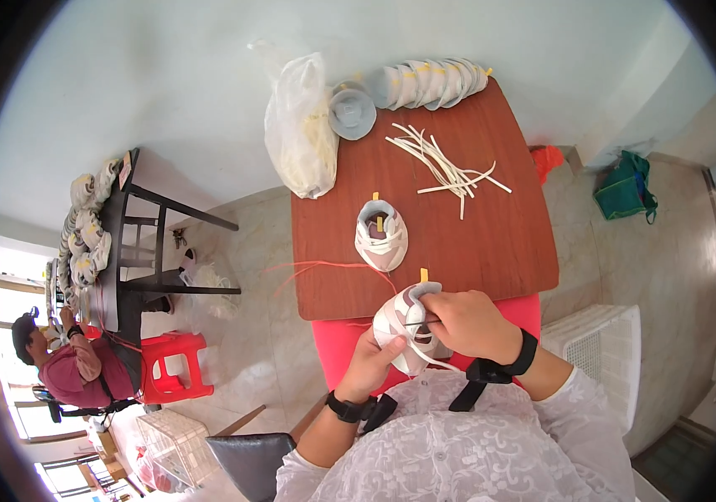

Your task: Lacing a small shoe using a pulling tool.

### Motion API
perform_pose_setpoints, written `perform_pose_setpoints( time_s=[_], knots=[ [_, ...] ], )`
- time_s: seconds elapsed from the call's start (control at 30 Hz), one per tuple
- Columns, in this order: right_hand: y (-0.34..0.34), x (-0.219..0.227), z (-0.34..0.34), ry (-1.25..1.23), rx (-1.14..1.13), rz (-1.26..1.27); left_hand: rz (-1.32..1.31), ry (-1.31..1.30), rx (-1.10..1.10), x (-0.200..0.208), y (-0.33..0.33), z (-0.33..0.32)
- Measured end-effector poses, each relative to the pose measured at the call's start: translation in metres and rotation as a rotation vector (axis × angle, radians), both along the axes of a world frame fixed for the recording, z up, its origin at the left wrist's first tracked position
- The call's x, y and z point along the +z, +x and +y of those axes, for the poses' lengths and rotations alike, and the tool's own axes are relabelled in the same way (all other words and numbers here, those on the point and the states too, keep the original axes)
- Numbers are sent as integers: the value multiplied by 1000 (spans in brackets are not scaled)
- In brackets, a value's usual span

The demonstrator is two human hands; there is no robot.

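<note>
A small white and mauve shoe upper with a yellow tab is held over my lap, at the table's near edge. My left hand closes around its left side, thumb on top. Bent over the opening from the right is my right hand, its fingers pinched at the lacing. A thin dark rod shows at those fingers; its kind cannot be made out. One loose white lace end trails below the shoe. Another laced shoe upper stands on the brown table just beyond.
Several white laces lie loose on the table. Behind them are a row of nested shoe uppers, a grey-blue bowl-shaped piece and a plastic bag. A white basket stands right. Another person sits far left.
</note>
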State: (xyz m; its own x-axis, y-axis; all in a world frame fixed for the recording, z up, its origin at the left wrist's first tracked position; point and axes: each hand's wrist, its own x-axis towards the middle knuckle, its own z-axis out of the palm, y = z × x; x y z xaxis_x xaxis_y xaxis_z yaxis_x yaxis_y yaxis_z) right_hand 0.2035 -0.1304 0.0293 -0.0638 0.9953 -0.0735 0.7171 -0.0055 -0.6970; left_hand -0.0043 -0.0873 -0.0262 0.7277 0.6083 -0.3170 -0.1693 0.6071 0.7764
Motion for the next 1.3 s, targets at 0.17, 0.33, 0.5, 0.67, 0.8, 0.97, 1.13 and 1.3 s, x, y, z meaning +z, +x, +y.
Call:
perform_pose_setpoints(
  time_s=[0.17, 0.33, 0.5, 0.67, 0.8, 0.97, 1.13, 1.3],
  knots=[
    [3, -9, 0, 100, -78, 328, -32, -110, 79, 1, 2, -3],
    [4, -7, -13, 262, -223, 514, 5, -118, 146, 3, 0, 4],
    [-6, -5, -26, 119, -120, 616, 18, -74, 163, 1, 1, 6],
    [-3, -9, -26, 50, -107, 520, 25, -73, 132, 2, 1, 5],
    [0, -16, -28, -15, -146, 605, 9, -58, 193, 9, 4, 2],
    [4, -23, -28, -113, -215, 610, -18, -74, 95, 14, 4, 1],
    [4, -12, -29, -55, -107, 596, 24, -74, 122, 9, 2, 2],
    [-12, 1, -27, 230, -207, 365, 153, 95, 45, 4, 0, 3]
  ],
)
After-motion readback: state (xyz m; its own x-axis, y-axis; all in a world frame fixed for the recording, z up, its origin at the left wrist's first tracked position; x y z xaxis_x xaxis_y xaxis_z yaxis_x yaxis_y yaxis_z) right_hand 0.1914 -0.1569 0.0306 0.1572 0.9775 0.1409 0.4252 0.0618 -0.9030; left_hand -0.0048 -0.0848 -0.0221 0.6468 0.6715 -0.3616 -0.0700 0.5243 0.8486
